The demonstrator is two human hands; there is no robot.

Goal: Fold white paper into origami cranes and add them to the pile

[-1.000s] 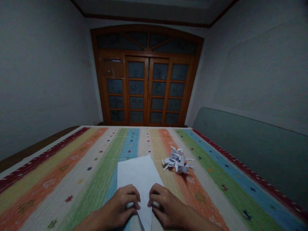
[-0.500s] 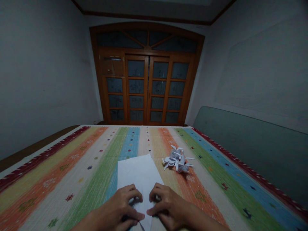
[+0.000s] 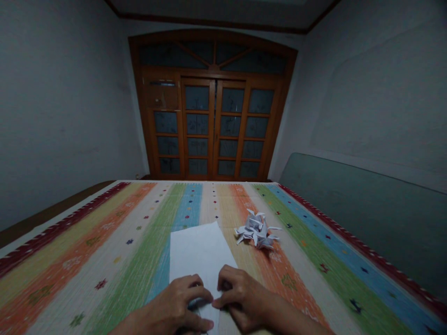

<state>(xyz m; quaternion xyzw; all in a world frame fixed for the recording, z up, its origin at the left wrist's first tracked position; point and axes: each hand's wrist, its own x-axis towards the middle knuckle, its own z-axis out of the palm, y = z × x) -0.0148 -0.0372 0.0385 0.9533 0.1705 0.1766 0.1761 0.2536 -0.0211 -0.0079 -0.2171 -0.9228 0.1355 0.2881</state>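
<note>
My left hand (image 3: 185, 300) is closed in a pinch above the near part of a stack of white sheets (image 3: 195, 246), at the bottom of the view. Between its thumb and fingers shows a small piece of white paper (image 3: 199, 306), mostly covered by the hand. My right hand (image 3: 242, 298) is also closed, its thumb and forefinger tips meeting the left fingers at the edge of this piece. How the piece is folded cannot be made out. To the right, beyond my right hand, lies a small heap of folded paper cranes (image 3: 257, 231).
A striped, many-coloured cloth (image 3: 118, 260) covers the table. A greenish panel (image 3: 363, 204) stands along the right side. Wooden doors with glass panes (image 3: 214, 125) are beyond the far edge, and pale walls rise on both sides.
My left hand has shifted slightly right, and its fingertips now meet those of my right hand. The right hand has barely moved. The sheets and the cranes lie as before.
</note>
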